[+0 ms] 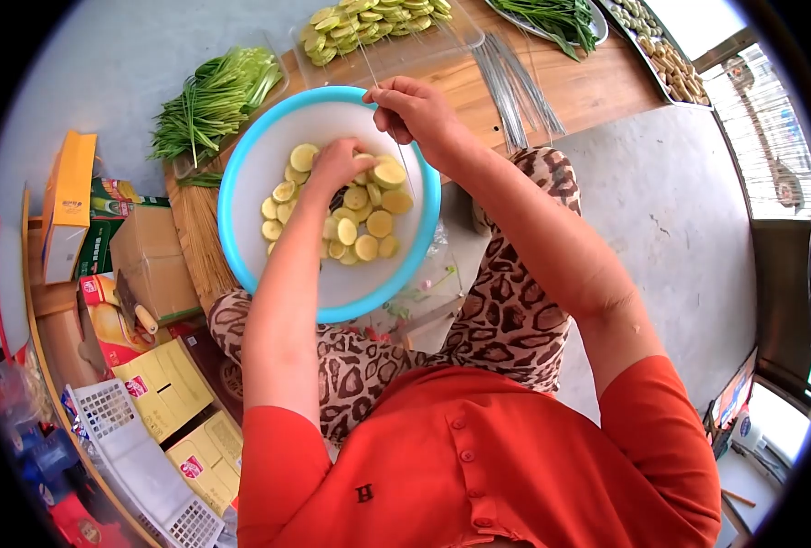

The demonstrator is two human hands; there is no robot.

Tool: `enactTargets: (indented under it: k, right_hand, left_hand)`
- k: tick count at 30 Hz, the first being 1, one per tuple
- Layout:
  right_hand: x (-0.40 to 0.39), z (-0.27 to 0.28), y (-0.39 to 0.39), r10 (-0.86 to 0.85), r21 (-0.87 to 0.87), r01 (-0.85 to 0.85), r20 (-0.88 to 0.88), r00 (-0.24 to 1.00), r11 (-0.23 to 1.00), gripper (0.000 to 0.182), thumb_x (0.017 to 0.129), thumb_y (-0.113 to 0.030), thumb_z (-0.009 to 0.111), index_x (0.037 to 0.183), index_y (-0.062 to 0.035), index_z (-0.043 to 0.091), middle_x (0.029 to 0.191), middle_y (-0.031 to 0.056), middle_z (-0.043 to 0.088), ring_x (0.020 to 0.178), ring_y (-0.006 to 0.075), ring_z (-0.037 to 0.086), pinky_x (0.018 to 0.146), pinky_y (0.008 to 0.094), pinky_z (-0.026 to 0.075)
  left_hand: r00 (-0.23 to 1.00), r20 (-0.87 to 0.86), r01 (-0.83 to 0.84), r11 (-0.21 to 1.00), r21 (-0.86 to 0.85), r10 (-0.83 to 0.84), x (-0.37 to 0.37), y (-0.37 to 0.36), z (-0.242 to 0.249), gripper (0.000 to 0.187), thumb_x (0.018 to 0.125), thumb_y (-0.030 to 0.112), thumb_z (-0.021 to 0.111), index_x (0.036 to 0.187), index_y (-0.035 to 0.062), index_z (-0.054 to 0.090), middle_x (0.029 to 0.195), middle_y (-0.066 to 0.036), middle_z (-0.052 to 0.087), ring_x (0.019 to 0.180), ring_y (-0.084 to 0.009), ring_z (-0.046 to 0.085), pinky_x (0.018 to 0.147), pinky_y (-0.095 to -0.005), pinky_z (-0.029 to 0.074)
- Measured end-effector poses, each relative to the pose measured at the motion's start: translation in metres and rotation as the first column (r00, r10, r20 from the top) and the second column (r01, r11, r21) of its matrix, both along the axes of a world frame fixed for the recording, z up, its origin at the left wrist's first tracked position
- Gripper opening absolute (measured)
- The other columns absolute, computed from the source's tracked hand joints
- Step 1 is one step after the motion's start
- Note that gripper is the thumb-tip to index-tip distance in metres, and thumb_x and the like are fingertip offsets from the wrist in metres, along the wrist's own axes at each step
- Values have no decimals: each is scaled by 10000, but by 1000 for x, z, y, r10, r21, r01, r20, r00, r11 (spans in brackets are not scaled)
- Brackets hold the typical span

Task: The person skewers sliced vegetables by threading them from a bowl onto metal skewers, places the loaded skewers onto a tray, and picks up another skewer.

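Right hand [415, 110]: one skewer [368, 62]; left hand [340, 166] inside one basin [332, 285].

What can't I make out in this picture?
All in the head view:
What the left hand grasps, if anything: hidden by the hand.
Basin floor beneath the slices: covered by them.
Far side of the plate: cut off by top edge.
Tips of the skewer in the right hand: too fine.

The left arm [282, 292] reaches nearly straight into the bowl [226, 205], the left hand [337, 166] back-up inside it with fingers curled, tips partly hidden. The right arm [538, 233], slightly bent, slants in from the bowl's right; the right hand [413, 110] is above its far right edge, thumb and fingers pinched.
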State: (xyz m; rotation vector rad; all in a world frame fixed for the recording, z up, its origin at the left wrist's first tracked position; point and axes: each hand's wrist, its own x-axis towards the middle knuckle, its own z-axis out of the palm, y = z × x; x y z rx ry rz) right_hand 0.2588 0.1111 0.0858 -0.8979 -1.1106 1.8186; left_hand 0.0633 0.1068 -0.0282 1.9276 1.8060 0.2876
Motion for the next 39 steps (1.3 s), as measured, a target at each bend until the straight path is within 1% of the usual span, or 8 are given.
enactTargets:
  k: [6, 10, 14, 17, 20, 25, 29, 39]
  right_hand:
    - [-5, -1, -3, -12, 3, 12, -23, 1000, 1000, 128, 896, -129, 539, 877, -25, 610, 621, 56, 584, 442, 86, 423, 411, 233, 316]
    - [-9, -4, -14, 132, 28, -134, 72, 989, 991, 175, 936, -172, 496, 958, -24, 588, 630, 19, 532, 493, 64, 378, 450, 214, 295]
    - [-17, 0, -39, 216, 51, -225, 133, 967, 973, 208, 955, -170, 452, 1008, -15, 582, 605, -3, 486, 489, 60, 379, 450, 213, 294]
    - [-26, -6, -57, 281, 55, -294, 175, 944, 954, 227, 963, -169, 438, 1048, -9, 575, 564, -35, 409, 462, 53, 343, 428, 213, 259]
    - [-34, -10, -77, 347, 34, -358, 183, 920, 933, 231, 968, -169, 433, 1066, -25, 584, 548, -51, 378, 456, 43, 317, 424, 207, 234]
    - [-41, -5, -105, 393, 99, -408, 135, 909, 908, 215, 951, -145, 450, 1032, -9, 596, 557, -60, 392, 464, 35, 340, 439, 197, 271]
    - [-43, -6, -117, 446, 101, -465, 168, 879, 879, 209, 945, -142, 453, 1039, -25, 598, 575, -77, 388, 490, 19, 341, 451, 191, 273]
    - [-43, -12, -117, 499, 59, -526, 240, 832, 848, 214, 940, -136, 455, 1022, -23, 617, 607, -73, 400, 526, 25, 346, 471, 200, 296]
  left_hand:
    - [979, 170, 150, 956, -253, -109, -12, -47, 45, 273, 682, 121, 739, 915, 52, 614, 679, -42, 548, 611, -163, 528, 562, -292, 443]
    - [899, 418, -2, 955, -297, 132, -43, -73, 69, 223, 750, 143, 729, 894, 41, 594, 754, 17, 576, 677, -62, 525, 584, -232, 422]
    - [127, 918, -134, 924, -359, 375, -83, -93, 88, 216, 854, 196, 648, 971, 39, 558, 1031, -112, 633, 960, -222, 631, 842, -318, 530]
    - [-219, 925, -226, 906, -357, 310, -81, -104, 104, 264, 860, 241, 625, 989, 18, 566, 1069, -157, 620, 928, -251, 628, 718, -326, 548]
    - [-364, 891, -283, 879, -382, 270, -101, -105, 77, 259, 838, 251, 628, 967, 35, 566, 976, -142, 643, 763, -233, 619, 551, -295, 497]
    - [-502, 828, -397, 784, -477, 250, -89, -102, 71, 455, 938, 427, 338, 997, 28, 550, 855, -118, 557, 686, -235, 480, 517, -300, 367]
    - [-610, 770, -356, 804, -477, 187, -99, -96, 61, 513, 931, 444, 241, 954, 32, 545, 854, -117, 554, 702, -247, 500, 550, -327, 387]
    - [-685, 720, -350, 815, -463, 114, -113, -90, 54, 522, 942, 392, 193, 939, 8, 547, 832, -160, 551, 707, -257, 501, 554, -330, 414]
